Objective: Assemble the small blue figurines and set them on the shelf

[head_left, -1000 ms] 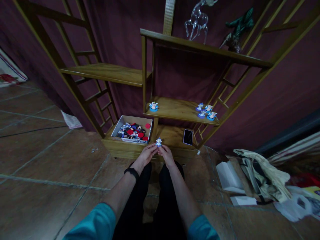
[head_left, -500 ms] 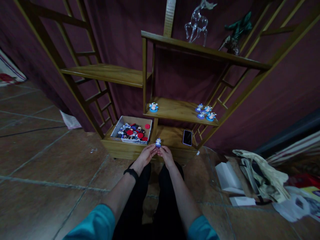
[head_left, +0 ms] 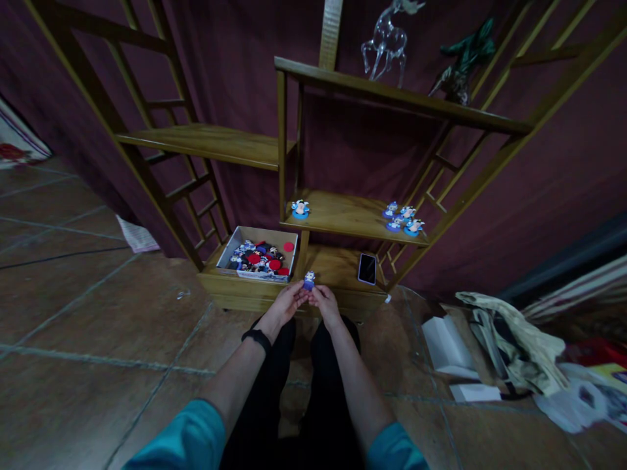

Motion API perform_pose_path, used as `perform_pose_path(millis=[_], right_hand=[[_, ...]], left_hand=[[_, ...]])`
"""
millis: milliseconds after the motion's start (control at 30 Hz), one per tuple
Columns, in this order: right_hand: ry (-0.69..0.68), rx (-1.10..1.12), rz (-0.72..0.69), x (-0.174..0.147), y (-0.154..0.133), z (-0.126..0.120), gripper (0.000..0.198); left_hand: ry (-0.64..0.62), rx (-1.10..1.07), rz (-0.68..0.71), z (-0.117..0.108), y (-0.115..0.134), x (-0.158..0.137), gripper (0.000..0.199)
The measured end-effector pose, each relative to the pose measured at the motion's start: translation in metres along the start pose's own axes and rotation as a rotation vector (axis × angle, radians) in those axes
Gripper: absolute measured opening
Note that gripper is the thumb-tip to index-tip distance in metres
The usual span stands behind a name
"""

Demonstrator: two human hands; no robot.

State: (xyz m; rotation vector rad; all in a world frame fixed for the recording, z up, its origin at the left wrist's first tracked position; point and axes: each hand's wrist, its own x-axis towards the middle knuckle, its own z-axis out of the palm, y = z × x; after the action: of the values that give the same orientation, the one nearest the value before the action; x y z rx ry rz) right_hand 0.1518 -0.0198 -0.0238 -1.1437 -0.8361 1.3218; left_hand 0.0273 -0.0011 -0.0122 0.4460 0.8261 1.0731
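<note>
- A small blue-and-white figurine (head_left: 309,280) is being pinched between the fingertips of the left hand (head_left: 287,304) and the right hand (head_left: 323,302), both grips pressed onto it from either side; it is being held just above the front edge of the bottom shelf (head_left: 337,269).
- Compared with a second ago, the figurine is being tipped: the pale upper part is now less visible and more of the blue is being shown to the camera. The hands are being kept almost where they were.
- From that small turn, it is being judged that the piece is being worked between the fingers rather than carried anywhere.
- Its long axis is being held roughly upright, leaning slightly away from the person; which way its front is facing cannot be told, as it is too small.
- An open box of red and dark pieces (head_left: 258,255) is lying just left of the hands, and a phone (head_left: 367,268) just right.
- Similar figurines (head_left: 403,219) are standing on the middle shelf above, with one more (head_left: 300,209) at its left end.
</note>
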Motion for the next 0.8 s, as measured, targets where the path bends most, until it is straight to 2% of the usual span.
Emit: perform_pose_path(millis=[333, 800], right_hand=[[0.011, -0.039, -0.040, -0.002, -0.002, 0.000, 0.031], [0.054, -0.240, -0.166, 0.005, 0.010, -0.004, 0.019]], left_hand=[[0.010, 0.005, -0.047, 0.001, 0.000, 0.000, 0.015], [0.004, 0.013, -0.082, 0.003, 0.000, -0.001, 0.013]])
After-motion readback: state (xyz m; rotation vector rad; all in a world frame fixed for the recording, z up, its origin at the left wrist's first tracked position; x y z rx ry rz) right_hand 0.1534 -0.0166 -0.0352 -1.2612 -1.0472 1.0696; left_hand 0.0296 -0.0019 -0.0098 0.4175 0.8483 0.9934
